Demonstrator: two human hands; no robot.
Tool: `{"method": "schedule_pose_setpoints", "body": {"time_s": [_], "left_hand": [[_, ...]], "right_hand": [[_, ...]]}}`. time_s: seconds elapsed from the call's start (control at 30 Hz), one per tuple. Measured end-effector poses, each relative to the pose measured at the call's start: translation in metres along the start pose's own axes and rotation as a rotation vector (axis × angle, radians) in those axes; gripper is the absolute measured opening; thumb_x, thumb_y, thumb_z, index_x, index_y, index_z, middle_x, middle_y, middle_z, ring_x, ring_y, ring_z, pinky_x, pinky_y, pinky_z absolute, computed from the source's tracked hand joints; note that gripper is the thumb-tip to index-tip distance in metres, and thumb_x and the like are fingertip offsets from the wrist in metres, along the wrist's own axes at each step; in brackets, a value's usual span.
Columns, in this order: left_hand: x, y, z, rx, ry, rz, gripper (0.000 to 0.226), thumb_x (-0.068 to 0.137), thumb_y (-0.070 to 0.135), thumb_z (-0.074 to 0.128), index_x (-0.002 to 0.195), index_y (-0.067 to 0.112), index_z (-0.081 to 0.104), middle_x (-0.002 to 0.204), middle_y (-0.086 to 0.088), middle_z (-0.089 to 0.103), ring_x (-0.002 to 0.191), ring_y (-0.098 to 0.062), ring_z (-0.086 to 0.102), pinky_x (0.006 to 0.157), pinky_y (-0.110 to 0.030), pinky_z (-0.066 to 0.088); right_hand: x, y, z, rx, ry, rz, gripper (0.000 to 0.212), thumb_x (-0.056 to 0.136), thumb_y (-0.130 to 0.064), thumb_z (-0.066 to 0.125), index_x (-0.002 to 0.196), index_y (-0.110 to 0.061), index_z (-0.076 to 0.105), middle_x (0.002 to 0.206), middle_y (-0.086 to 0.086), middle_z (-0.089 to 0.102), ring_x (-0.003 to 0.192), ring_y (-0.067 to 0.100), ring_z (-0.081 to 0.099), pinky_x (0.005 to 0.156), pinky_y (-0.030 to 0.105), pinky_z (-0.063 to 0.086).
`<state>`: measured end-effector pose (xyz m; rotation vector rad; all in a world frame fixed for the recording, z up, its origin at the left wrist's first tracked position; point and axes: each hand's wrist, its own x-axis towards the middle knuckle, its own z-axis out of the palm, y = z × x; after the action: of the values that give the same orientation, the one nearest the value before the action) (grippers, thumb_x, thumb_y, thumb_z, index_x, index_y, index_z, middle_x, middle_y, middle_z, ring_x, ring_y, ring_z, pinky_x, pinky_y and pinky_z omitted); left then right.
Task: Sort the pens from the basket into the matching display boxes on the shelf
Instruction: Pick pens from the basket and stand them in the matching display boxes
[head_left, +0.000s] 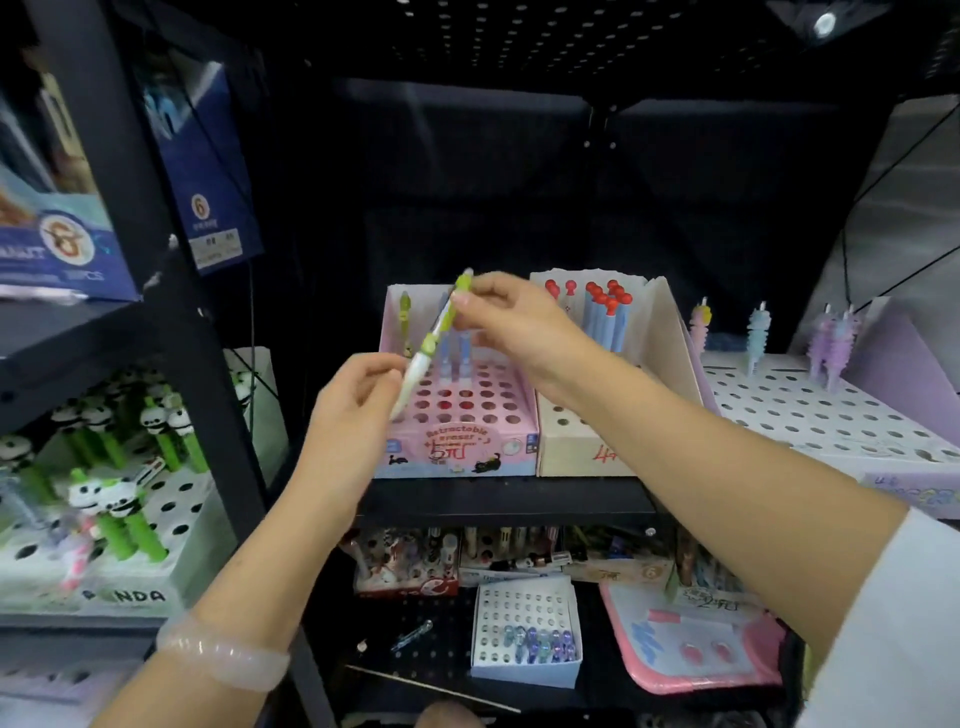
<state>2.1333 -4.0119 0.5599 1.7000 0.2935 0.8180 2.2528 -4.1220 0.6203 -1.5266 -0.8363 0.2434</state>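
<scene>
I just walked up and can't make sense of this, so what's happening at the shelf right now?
A person is holding a slim white pen with green trim in both hands, the left hand at its lower end and the right hand pinching its top. It is tilted above the pink cardboard display box with round holes, not yet in a hole. A similar green pen already stands at the back of that box.

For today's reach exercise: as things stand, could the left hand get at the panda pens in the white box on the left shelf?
Probably not at once: the left hand is holding the green pen together with the right hand, and the black shelf post stands between it and the panda pens.
</scene>
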Motion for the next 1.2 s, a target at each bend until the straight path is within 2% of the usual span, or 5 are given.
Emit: {"method": "schedule_pose_setpoints", "body": {"time_s": [0.2,0.37,0.63,0.87,1.2], "left_hand": [[0.023,-0.024,-0.026,0.179,0.037,-0.028,0.027,0.094,0.018,0.048,0.121,0.021,0.054,0.115,0.013,0.053,0.107,-0.001,0.048,0.081,-0.010,0.032],[0.029,-0.033,-0.024,0.121,-0.041,-0.096,0.030,0.095,0.020,0.048,0.125,0.020,0.051,0.115,0.012,0.054,0.102,-0.001,0.050,0.073,-0.008,0.035],[0.027,-0.034,-0.020,0.060,-0.108,-0.095,0.021,0.095,0.019,0.048,0.111,0.031,0.053,0.106,0.023,0.057,0.095,0.012,0.052,0.062,0.003,0.039],[0.022,-0.032,-0.018,0.069,-0.121,-0.086,0.022,0.094,0.017,0.048,0.109,0.032,0.053,0.106,0.023,0.056,0.092,0.014,0.053,0.062,0.001,0.040],[-0.002,0.000,0.007,0.040,-0.067,0.109,0.026,0.093,0.013,0.048,0.093,0.038,0.056,0.104,0.011,0.062,0.094,0.006,0.057,0.074,-0.004,0.044]], "right_hand": [[0.058,-0.006,0.009,-0.356,0.272,-0.147,0.014,0.085,-0.022,0.066,0.092,-0.019,0.054,0.073,-0.013,0.060,0.074,0.000,0.058,0.064,0.006,0.044],[0.079,0.018,0.018,-0.635,0.197,-0.092,0.014,0.085,-0.021,0.065,0.088,-0.018,0.051,0.066,-0.012,0.055,0.065,0.003,0.052,0.048,0.005,0.037],[0.092,0.029,0.028,-1.132,0.201,-0.053,0.027,0.083,-0.037,0.060,0.102,-0.017,0.059,0.119,0.008,0.046,0.115,0.029,0.037,0.088,0.036,0.033],[0.097,0.029,0.038,-1.171,0.084,0.239,0.040,0.089,-0.035,0.053,0.127,-0.022,0.049,0.137,0.008,0.034,0.129,0.030,0.027,0.103,0.044,0.030],[0.017,0.014,-0.002,-0.742,0.080,-0.155,0.027,0.089,-0.020,0.057,0.116,-0.017,0.059,0.125,0.003,0.052,0.115,0.015,0.048,0.083,0.017,0.032]]}}
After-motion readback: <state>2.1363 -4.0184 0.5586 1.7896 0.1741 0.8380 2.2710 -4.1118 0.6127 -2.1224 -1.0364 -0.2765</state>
